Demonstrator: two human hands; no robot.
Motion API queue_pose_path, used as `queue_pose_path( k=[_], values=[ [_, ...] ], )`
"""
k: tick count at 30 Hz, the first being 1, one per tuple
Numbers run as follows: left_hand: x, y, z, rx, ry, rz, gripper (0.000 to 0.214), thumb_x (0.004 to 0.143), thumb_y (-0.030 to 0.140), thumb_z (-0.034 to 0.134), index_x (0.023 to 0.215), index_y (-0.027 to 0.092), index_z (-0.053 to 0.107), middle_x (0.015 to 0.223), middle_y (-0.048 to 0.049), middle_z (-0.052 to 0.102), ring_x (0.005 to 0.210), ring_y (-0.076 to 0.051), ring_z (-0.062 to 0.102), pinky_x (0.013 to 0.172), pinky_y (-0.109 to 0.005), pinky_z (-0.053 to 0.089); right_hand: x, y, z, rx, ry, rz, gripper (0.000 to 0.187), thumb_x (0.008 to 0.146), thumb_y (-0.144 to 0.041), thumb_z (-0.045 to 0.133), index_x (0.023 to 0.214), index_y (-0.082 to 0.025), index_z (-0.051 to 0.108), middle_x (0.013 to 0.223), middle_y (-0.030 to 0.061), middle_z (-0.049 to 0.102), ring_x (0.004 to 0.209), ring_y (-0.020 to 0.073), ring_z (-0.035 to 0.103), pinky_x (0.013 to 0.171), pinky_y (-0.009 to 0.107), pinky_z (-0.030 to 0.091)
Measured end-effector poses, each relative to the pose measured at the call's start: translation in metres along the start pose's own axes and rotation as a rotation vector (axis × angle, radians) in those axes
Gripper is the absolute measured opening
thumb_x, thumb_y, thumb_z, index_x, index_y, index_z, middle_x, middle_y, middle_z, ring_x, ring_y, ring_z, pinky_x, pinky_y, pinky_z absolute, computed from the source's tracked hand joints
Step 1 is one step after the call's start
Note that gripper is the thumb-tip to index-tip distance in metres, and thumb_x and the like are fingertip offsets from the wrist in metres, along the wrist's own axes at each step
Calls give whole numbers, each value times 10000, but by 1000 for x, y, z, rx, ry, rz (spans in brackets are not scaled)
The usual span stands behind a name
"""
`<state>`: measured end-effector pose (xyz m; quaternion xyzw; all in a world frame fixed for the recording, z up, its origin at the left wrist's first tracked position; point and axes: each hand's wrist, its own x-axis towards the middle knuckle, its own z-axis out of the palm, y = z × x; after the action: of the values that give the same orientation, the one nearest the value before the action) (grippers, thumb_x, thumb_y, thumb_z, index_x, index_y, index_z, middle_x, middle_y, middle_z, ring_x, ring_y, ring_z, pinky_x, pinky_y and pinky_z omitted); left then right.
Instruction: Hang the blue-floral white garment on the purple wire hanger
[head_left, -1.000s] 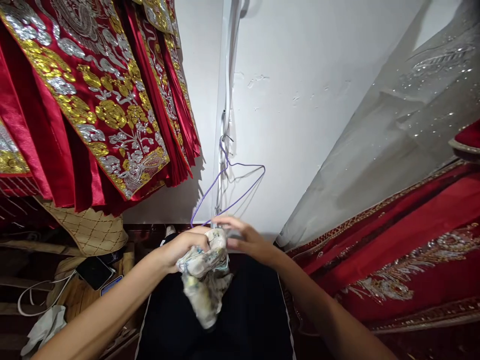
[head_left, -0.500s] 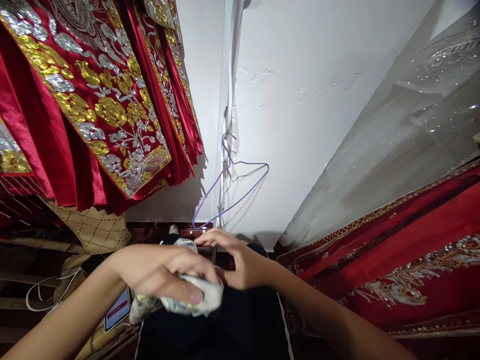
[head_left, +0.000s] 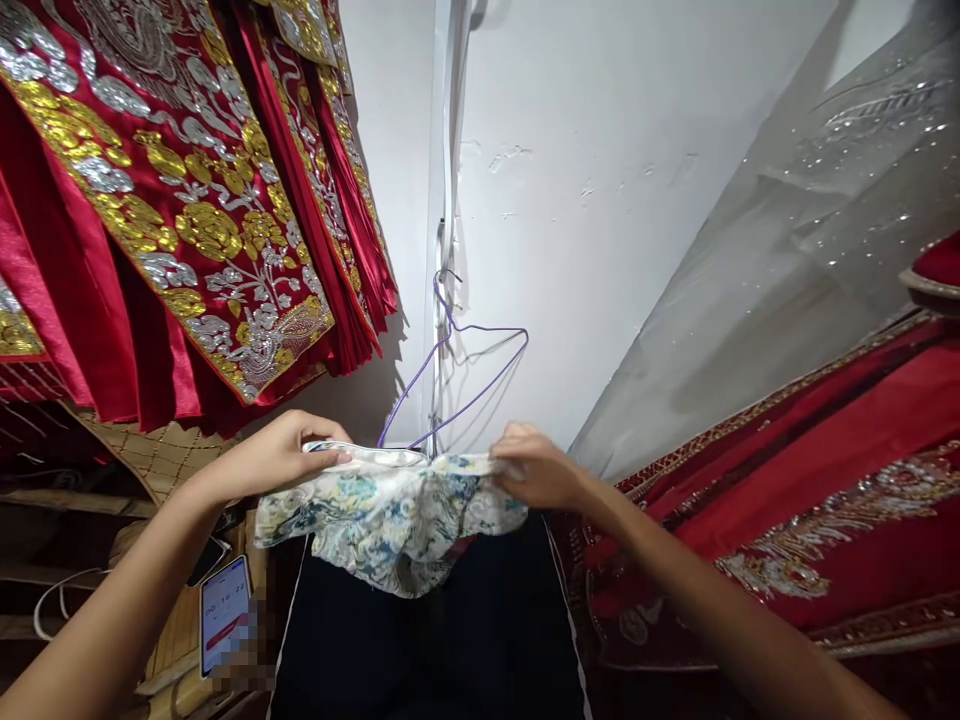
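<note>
A small white cloth with a blue and green floral print [head_left: 386, 510] is stretched out between my two hands in front of me. My left hand [head_left: 289, 452] pinches its upper left edge. At the other end, my right hand [head_left: 536, 470] grips the upper right edge. The cloth sags in the middle over a black surface [head_left: 435, 640] below. Just behind the cloth, a purple wire hanger [head_left: 457, 375] hangs on the white wall.
Red garments with gold and silver embroidery [head_left: 187, 200] hang at the upper left. More red embroidered fabric [head_left: 810, 500] and a sheer grey sequinned cloth [head_left: 787, 260] lie at the right. A lit phone [head_left: 223, 610] and a white cable [head_left: 52, 595] sit at the lower left.
The cloth was bunched up in my left hand. Both hands have moved apart and spread it open between them.
</note>
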<state>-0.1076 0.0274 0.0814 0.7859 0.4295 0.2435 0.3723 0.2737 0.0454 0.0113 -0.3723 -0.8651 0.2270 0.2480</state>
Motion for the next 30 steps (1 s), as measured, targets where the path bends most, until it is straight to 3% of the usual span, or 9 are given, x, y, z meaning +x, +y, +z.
queue_pose_path(
  k=[5,7,10,13,16,20,23,26,30],
  values=[
    [18,-17,14,-145,44,108,214,844,376,679,796,174,729,1261,-115,640,1149,-266,579,962,-283,443,5,33,-29,-248,219,211,123,847,-307,603,892,-238,694,846,51,532,866,230,522,754,320,404],
    [27,-23,24,-299,29,83,258,858,404,662,779,160,690,1143,-112,670,1043,-241,613,870,-272,472,9,41,-29,-269,309,204,144,856,-318,598,930,-238,692,841,52,532,896,244,527,782,329,406],
    [39,-31,40,-542,67,14,298,856,433,666,770,153,613,749,-22,610,673,-136,562,616,-203,426,18,57,-30,-274,382,203,202,875,-353,586,991,-242,708,848,62,575,913,256,533,813,344,404],
    [46,-35,49,-681,175,-5,306,835,417,704,764,149,573,654,25,531,565,-86,477,534,-167,361,27,74,-41,-333,348,237,240,866,-399,597,979,-245,743,806,68,597,880,260,532,803,349,397],
    [48,-32,47,-769,275,-30,292,810,403,732,787,146,595,667,16,565,560,-90,503,533,-171,389,34,87,-56,-360,251,241,294,804,-434,669,1012,-244,753,759,51,597,808,236,537,761,329,387],
    [51,-26,38,-868,293,-49,292,764,381,774,861,134,653,731,-24,651,606,-129,592,579,-209,473,47,103,-72,-188,236,326,664,738,-389,721,1355,-215,551,649,-36,530,602,159,493,616,272,343],
    [54,-25,32,-912,294,-44,292,753,334,791,949,146,681,801,-33,701,664,-142,649,621,-208,512,61,114,-75,-39,224,388,889,684,-398,773,1457,-152,410,640,-54,516,572,144,483,576,259,321],
    [56,-24,25,-985,324,-70,358,736,286,796,1059,164,706,909,-57,751,743,-180,703,700,-249,559,75,119,-71,67,178,384,910,703,-374,760,1489,-135,367,639,-61,500,558,128,454,573,263,327],
    [55,-27,16,-1057,368,-92,364,723,258,778,1066,142,741,939,-96,776,798,-247,736,778,-327,593,93,122,-58,56,184,293,772,769,-306,683,1480,-175,413,644,-68,452,561,121,424,581,265,345]
  ],
)
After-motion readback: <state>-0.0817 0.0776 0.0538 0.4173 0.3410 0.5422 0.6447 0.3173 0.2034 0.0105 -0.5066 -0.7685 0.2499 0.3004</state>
